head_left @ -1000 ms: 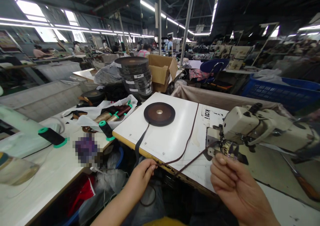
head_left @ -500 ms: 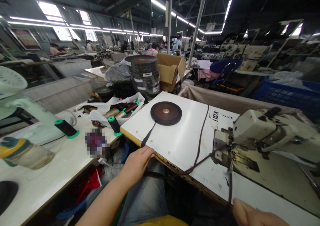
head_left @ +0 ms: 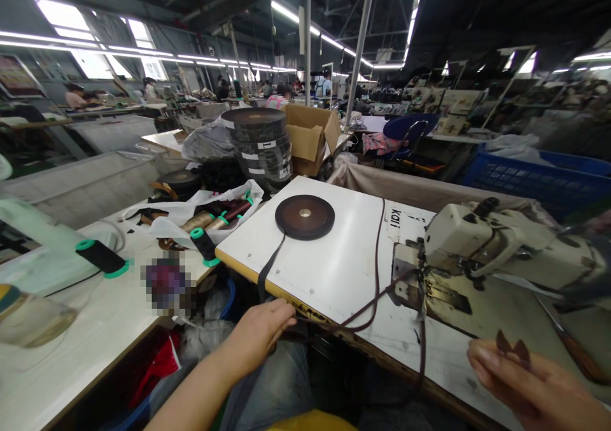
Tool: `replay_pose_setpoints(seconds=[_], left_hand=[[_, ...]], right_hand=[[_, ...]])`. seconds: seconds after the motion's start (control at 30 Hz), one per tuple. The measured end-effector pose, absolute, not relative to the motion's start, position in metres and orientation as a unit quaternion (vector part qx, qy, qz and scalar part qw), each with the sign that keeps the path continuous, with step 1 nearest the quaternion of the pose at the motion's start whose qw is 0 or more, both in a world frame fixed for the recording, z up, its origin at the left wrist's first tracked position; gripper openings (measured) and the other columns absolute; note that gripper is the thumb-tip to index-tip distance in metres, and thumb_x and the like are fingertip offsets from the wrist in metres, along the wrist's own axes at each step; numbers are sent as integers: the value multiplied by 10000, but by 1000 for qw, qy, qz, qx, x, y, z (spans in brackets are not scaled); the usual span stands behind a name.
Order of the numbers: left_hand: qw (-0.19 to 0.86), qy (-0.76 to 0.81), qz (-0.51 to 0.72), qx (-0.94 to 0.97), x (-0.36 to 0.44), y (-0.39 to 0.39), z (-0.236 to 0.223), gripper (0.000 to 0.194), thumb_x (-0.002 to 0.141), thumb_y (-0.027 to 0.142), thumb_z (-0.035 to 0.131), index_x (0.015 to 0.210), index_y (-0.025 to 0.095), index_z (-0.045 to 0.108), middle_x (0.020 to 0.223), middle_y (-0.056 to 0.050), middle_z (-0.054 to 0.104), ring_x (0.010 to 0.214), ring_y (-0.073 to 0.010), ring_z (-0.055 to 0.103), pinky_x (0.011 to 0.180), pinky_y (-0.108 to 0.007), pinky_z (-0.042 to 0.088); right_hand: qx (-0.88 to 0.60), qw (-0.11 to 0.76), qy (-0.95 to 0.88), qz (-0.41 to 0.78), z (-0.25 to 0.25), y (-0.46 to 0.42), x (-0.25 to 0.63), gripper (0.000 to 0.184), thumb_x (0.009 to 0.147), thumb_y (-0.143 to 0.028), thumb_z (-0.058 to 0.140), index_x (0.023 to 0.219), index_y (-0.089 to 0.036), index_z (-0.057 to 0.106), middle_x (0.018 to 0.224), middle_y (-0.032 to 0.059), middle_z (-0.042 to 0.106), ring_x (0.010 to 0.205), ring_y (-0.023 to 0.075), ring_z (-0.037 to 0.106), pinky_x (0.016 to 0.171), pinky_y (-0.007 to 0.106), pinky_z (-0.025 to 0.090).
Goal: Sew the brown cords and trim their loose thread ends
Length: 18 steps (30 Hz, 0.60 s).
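Head view: The right hand (head_left: 520, 370), partly visible at the bottom edge a half second ago, now shows more fully right of the cream metal sewing machine's needle area. Its fingers pinch a small, dark brown, pointed piece (head_left: 513, 352). A thin brown cord (head_left: 377, 272) loops across the white table (head_left: 329, 272) to the machine (head_left: 496, 240) and hangs over the front edge. There the left hand (head_left: 267, 326) lies palm down, fingers bent together; its grip cannot be told. A white plastic bag (head_left: 165, 228) holds thread spools (head_left: 236, 211); a blue plastic basket (head_left: 529, 176) holds clear plastic.
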<state>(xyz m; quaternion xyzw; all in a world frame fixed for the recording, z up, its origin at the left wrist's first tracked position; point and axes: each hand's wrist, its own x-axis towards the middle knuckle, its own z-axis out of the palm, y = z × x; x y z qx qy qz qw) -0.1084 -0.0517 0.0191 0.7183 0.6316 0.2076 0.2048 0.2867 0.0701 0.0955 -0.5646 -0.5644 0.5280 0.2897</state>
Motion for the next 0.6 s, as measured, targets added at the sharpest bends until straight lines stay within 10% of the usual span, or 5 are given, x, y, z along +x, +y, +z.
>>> replay_pose_setpoints(seconds=[0.3,0.6], left_hand=[[536,476,282,638,-50,-45,30,461,985,463,627,1397,256,634,1333,-86,680,1188,-261,628,1030,-353,469],[557,490,487,461,-27,-30,21,323,862,472,770,967,175,701,879,-22,641,865,-175,591,830,-289,475]], right_hand=[[-317,163,-614,705,109,33,208,389,832,-573,769,1019,-237,824,1004,86,730,986,282,622,973,415,462],[-358,266,-489,750,110,31,198,569,876,-457,788,1373,-209,665,670,-73,290,577,94,191,527,240,149]])
